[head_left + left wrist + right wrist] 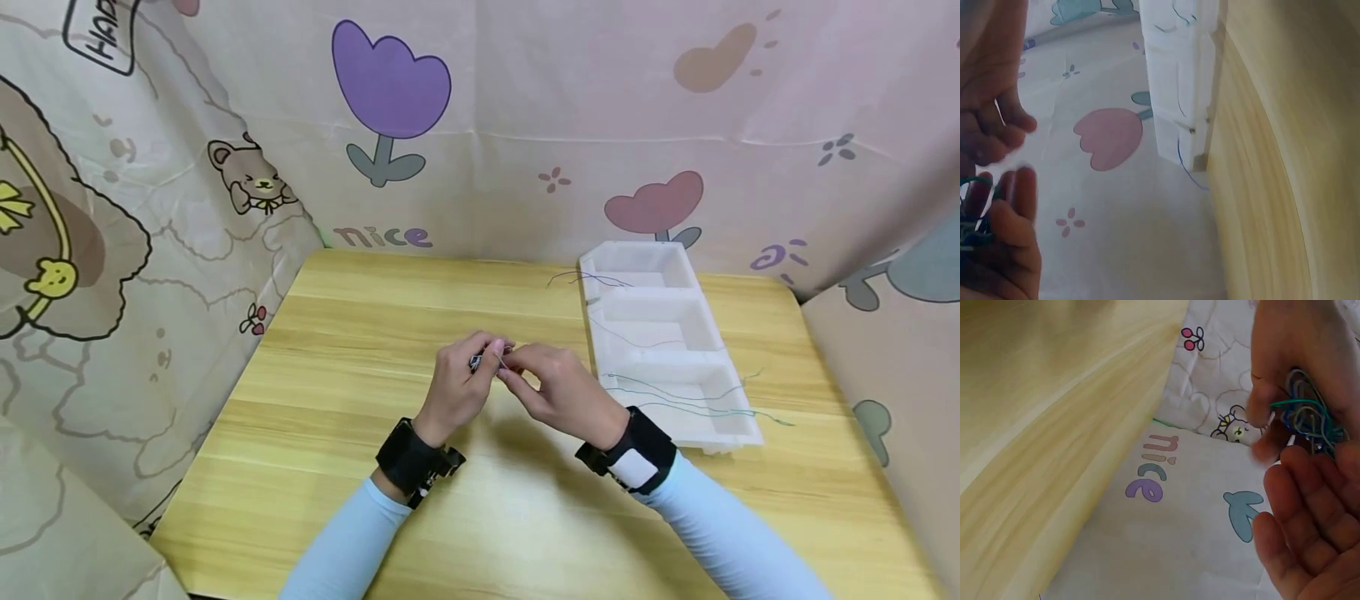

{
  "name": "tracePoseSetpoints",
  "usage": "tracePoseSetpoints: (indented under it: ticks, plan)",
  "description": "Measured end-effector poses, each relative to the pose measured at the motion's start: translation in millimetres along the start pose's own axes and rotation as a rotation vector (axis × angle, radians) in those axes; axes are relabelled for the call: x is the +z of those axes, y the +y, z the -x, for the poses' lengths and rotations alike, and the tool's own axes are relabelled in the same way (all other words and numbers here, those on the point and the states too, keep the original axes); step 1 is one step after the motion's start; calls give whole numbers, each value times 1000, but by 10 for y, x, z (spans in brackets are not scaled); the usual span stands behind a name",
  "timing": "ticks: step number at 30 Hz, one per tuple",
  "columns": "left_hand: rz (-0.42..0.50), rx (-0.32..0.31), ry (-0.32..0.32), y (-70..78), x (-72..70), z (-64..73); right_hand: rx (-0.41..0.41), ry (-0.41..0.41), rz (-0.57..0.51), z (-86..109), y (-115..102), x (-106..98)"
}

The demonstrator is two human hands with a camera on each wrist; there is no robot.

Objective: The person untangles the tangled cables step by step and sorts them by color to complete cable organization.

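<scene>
My left hand (462,377) holds a small tangled bundle of thin wires (1310,415) in its curled fingers, above the middle of the table. Green, blue and pale strands show in the bundle, with short white tips poking out toward the other hand. Close beside it is my right hand (558,385), its thumb and forefinger brought together at a pale strand by the left thumb. In the left wrist view the bundle is partly cut off at the frame edge, below the right hand's bent fingers.
A white three-compartment tray (592,325) stands to the right on the wooden table (360,333). Blue-violet wires (600,277) lie over its far compartment, a thin pale one crosses the middle, and several green wires (697,408) lie over the near one. Printed cloth hangs behind and at both sides.
</scene>
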State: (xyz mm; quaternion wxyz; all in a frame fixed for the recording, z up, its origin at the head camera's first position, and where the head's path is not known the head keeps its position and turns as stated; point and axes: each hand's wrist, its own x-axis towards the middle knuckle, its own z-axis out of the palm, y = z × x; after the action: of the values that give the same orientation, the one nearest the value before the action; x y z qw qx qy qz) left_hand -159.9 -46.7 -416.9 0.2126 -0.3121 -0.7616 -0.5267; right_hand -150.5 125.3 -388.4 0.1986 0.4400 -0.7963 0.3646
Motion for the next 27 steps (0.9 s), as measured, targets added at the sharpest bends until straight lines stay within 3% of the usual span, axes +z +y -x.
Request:
tracePoseSetpoints:
  ticks: [3,8,12,15,20,23,27]
  plan:
    - [13,-6,-13,12,25,-4,8,-15,-3,19,-9,-3]
    - [-89,2,-15,-1,-13,-21,40,-32,21,82,1,-132]
    - [-121,-43,30,-79,-130,-18,80,27,37,183,81,-310]
    - [-141,-67,50,-110,-160,-26,133,41,81,247,138,-385]
    - [-182,-42,47,-92,-110,-36,210,21,199,292,140,-387]
    - [-208,-38,47,-91,-99,-26,178,98,285,272,112,-389]
    - [-221,-26,37,-80,-73,-27,53,150,386,178,65,-363]
